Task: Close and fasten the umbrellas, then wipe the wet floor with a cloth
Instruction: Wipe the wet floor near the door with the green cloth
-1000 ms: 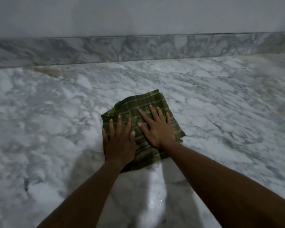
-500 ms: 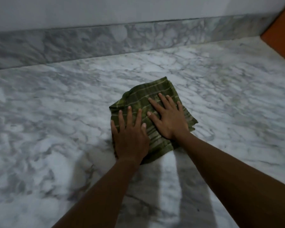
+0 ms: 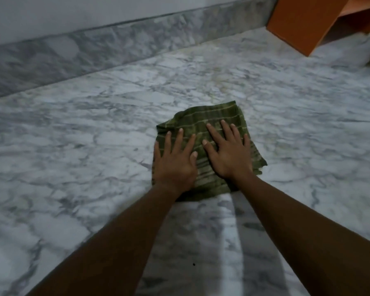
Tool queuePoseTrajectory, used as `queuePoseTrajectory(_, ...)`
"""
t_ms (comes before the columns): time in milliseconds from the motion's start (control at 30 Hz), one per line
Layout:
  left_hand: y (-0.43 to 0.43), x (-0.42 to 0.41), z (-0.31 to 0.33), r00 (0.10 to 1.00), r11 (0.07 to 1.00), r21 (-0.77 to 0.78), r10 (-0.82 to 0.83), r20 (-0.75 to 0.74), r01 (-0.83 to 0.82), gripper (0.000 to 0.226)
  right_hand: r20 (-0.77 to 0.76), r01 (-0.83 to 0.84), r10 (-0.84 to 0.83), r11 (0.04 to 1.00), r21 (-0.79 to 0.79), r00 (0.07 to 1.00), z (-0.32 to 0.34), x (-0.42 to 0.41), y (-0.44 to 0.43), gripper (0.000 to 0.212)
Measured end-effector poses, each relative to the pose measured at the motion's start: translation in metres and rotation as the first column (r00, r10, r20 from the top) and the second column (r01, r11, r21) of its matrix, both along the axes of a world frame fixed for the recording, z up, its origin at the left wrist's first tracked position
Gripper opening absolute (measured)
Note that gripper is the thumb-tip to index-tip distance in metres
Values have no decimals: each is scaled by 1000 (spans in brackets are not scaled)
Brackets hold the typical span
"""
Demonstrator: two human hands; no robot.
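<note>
Both arms (image 3: 120,231) are stretched forward; left hand (image 3: 175,165) is laid flat, palm down, fingers spread; right hand (image 3: 229,154) is laid flat just beside it, fingers straight.

Bare forearms (image 3: 120,238), bare left grip (image 3: 175,165), bare right grip (image 3: 229,155) — short fingernails (image 3: 181,130)

The setting looks like a room inside a home. The floor (image 3: 73,146) is white marble veined with grey, and a skirting (image 3: 94,52) of the same stone runs along the foot of a plain pale wall (image 3: 73,11). At the far right stands a piece of orange wooden furniture (image 3: 303,20) with an open space beneath it. A green striped cloth (image 3: 203,120), the household kind, lies on the floor in dim light.
</note>
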State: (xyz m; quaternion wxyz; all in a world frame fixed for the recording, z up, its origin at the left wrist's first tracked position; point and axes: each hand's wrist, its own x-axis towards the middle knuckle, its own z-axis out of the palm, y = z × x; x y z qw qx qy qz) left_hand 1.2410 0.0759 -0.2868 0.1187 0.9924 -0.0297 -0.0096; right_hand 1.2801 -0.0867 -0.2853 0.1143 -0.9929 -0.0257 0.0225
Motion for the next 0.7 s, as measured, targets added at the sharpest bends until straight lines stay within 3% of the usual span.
queuePoseTrajectory(133, -24, 49, 6, 987, 995, -1, -100, -127, 101, 55, -1, 114, -114, 993, -24, 993, 0, 28, -23, 64)
queuePoseTrajectory(367, -36, 12, 7, 991, 996, -54, -80, -105, 74, 55, -5, 54, -55, 997, -46, 999, 4, 22, -27, 62)
queuePoseTrajectory(700, 56, -138, 2, 992, 992, -3, -124, -9, 124, 54, -57, -35, 33, 999, -35, 998, 11, -150, 54, 62)
